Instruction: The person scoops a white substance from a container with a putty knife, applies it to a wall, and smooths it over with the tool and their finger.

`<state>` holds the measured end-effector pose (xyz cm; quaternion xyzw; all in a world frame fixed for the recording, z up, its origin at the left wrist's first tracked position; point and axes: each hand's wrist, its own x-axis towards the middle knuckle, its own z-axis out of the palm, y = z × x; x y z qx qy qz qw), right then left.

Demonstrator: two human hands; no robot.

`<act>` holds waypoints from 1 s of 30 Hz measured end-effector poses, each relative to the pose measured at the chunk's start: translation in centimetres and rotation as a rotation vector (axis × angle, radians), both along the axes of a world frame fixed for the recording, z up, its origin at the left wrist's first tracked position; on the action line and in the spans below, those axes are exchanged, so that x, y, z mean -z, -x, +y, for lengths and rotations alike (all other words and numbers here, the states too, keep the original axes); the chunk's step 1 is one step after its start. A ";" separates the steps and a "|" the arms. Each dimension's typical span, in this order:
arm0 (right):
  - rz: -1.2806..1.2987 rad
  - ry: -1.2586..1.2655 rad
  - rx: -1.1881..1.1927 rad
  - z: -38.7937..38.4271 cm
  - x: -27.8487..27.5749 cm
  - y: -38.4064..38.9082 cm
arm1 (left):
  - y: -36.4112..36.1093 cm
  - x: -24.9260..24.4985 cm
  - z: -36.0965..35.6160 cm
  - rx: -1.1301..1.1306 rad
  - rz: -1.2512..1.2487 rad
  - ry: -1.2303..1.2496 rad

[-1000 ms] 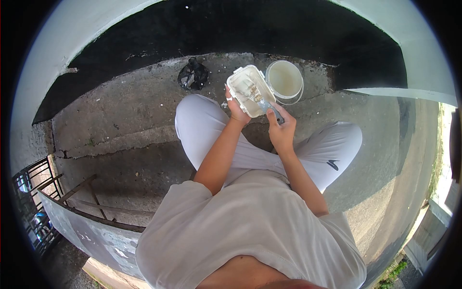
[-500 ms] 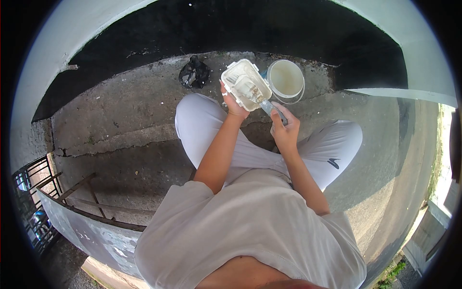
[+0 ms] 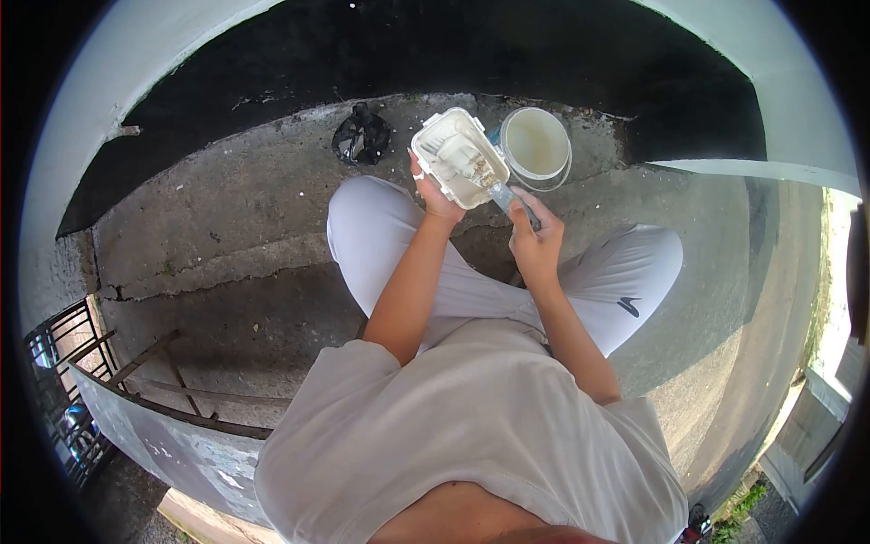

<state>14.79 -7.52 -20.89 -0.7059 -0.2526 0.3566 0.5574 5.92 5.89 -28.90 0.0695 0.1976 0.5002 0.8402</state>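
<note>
My left hand [image 3: 435,194] is closed around the lower left side of a small white plastic container [image 3: 435,136], tilted so its inside faces me. White paste [image 3: 450,156] coats the inside of it. In my right hand [image 3: 536,234] is the grey handle of a putty knife [image 3: 501,193], fingers wrapped round it. The knife's smeared blade reaches into the container and lies against the paste. Just right of the container, on the ground, stands a white bucket [image 3: 564,168] with a wire handle.
A black plastic bag [image 3: 362,136] lies on the concrete left of the container. A dark wall [image 3: 453,50] rises beyond the ledge. At lower left are a metal frame [image 3: 172,390] and a barred gate [image 3: 72,340]. My bent knees flank my hands.
Both hands, the container and the putty knife stay in nearly the same pose. The whole view has shifted slightly, so things sit a little further left and up.
</note>
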 end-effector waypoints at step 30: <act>0.281 -0.070 0.008 0.7 -3.1 0.8 | -0.5 1.0 -0.9 0.014 0.013 -0.043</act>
